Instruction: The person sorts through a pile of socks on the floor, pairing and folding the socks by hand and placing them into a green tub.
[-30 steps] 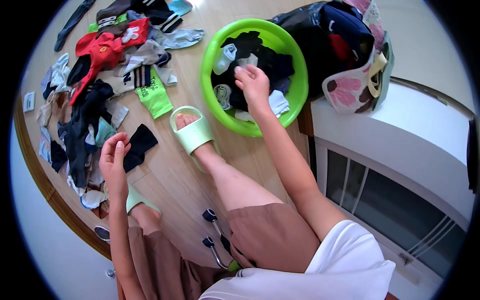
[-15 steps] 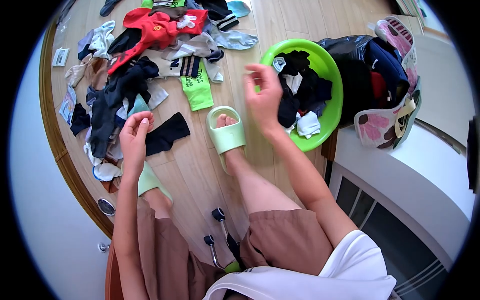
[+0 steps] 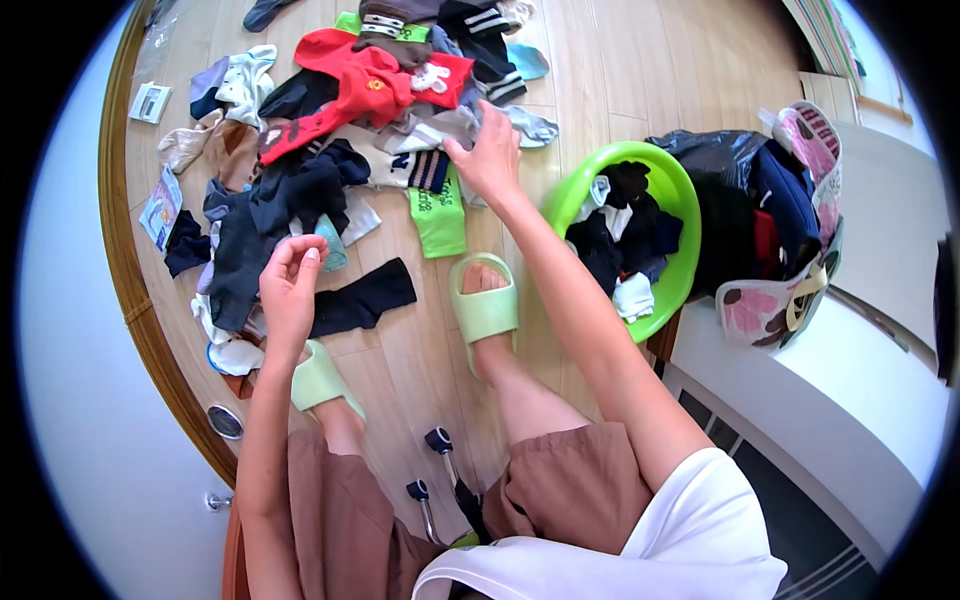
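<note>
Reaching over the right side of a heap of socks, my right hand (image 3: 488, 158) is open, thumb apart from the fingers. It is nearest to grey socks (image 3: 432, 128) and a lime green sock with dark lettering (image 3: 437, 222); whether it touches them I cannot tell. My left hand (image 3: 290, 290) hovers by the heap's lower edge, fingers curled in to the thumb, nothing visible in them. Beside it lie a black sock (image 3: 365, 298) and a teal sock (image 3: 332, 243). Farther up, a red sock with a white rabbit figure (image 3: 345, 75) tops the heap.
A green basin (image 3: 682, 290) holding dark and white socks stands on the right. Behind it are a black plastic bag (image 3: 700, 150) and a flowered bag (image 3: 755, 312) with clothes. My feet in pale green slippers (image 3: 487, 312) rest on the wooden floor (image 3: 420, 370).
My right hand has moved left and away from the basin's rim to the sock heap. The left hand stays curled in nearly the same place. The whole view has shifted slightly.
</note>
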Available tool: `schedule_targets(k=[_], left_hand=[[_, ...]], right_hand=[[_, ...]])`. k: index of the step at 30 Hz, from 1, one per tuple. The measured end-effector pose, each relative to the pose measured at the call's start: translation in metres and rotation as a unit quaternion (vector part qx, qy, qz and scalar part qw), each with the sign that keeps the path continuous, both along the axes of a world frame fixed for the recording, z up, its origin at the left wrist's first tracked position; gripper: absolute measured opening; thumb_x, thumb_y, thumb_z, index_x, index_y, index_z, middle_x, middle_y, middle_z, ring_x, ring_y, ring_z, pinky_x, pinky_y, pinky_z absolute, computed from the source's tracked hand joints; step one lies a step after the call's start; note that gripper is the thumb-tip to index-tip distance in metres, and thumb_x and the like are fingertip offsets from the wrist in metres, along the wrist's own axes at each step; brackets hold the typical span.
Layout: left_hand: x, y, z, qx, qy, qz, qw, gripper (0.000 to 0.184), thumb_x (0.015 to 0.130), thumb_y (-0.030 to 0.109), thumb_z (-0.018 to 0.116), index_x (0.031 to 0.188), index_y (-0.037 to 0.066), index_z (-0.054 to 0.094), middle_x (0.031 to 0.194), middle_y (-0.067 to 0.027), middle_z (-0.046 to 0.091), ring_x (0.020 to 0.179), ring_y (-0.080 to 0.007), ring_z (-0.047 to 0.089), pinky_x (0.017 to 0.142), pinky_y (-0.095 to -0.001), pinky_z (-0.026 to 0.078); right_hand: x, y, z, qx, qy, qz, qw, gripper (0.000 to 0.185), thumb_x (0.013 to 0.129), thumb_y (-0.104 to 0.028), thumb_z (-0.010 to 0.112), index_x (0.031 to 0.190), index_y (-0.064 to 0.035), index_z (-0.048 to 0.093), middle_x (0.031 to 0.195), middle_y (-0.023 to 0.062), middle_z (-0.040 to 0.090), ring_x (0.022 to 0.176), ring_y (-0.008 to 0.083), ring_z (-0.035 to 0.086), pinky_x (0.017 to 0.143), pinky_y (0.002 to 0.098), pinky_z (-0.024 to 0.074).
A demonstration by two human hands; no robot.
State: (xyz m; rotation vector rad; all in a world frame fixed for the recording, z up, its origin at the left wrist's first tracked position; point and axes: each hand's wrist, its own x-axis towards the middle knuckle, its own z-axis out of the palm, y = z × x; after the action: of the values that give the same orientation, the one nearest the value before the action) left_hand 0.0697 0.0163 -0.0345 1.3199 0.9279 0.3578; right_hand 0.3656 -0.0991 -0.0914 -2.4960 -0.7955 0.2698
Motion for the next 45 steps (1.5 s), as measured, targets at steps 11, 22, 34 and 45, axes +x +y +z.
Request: schedule_targets(k=[11, 22, 34, 45], left_hand=[[0.038, 0.046, 0.018, 0.32, 0.061, -0.063, 0.943, 0.014, 0.093, 0.0, 0.06, 0.106, -0.001, 0.065, 0.104, -0.0108, 0.067, 0.098, -0.0223, 0.066, 0.088, -0.0318, 0.051], [0.057, 0.058, 0.007, 0.395, 0.073, -0.131, 0.906, 0.029, 0.089, 0.001, 0.062, 0.117, 0.001, 0.061, 0.122, -0.0157, 0.063, 0.116, -0.0328, 0.06, 0.103, -0.039, 0.045], [0.061, 0.06, -0.015, 0.444, 0.148, -0.19, 0.863, 0.099, 0.072, 0.017, 0.08, 0.157, 0.016, 0.029, 0.162, -0.0127, 0.03, 0.15, -0.0397, 0.024, 0.119, -0.0608, 0.017], [0.059, 0.071, -0.043, 0.447, 0.175, -0.186, 0.857, 0.078, 0.069, 0.008, 0.077, 0.141, 0.017, 0.048, 0.148, -0.0144, 0.041, 0.136, -0.042, 0.039, 0.115, -0.0515, 0.033]], right_hand=[[-0.035, 0.061, 0.03, 0.214, 0.062, 0.266, 0.938, 0.032, 0.081, -0.016, 0.076, 0.111, -0.0082, 0.069, 0.101, 0.0123, 0.067, 0.094, 0.0294, 0.062, 0.083, 0.0408, 0.0503], [0.006, 0.117, -0.008, 0.11, 0.061, 0.088, 0.988, 0.042, 0.072, -0.011, 0.072, 0.114, -0.0065, 0.068, 0.112, 0.0212, 0.058, 0.107, 0.0403, 0.057, 0.092, 0.0467, 0.0496], [-0.078, 0.121, 0.0, 0.283, 0.081, 0.357, 0.886, 0.02, 0.072, -0.004, 0.068, 0.092, -0.0028, 0.067, 0.097, 0.0138, 0.064, 0.098, 0.0338, 0.061, 0.086, 0.0413, 0.049], [0.041, 0.091, -0.013, 0.009, -0.082, 0.14, 0.987, 0.047, 0.078, -0.016, 0.075, 0.123, -0.0111, 0.065, 0.115, 0.0174, 0.066, 0.105, 0.0357, 0.062, 0.088, 0.0439, 0.0507]])
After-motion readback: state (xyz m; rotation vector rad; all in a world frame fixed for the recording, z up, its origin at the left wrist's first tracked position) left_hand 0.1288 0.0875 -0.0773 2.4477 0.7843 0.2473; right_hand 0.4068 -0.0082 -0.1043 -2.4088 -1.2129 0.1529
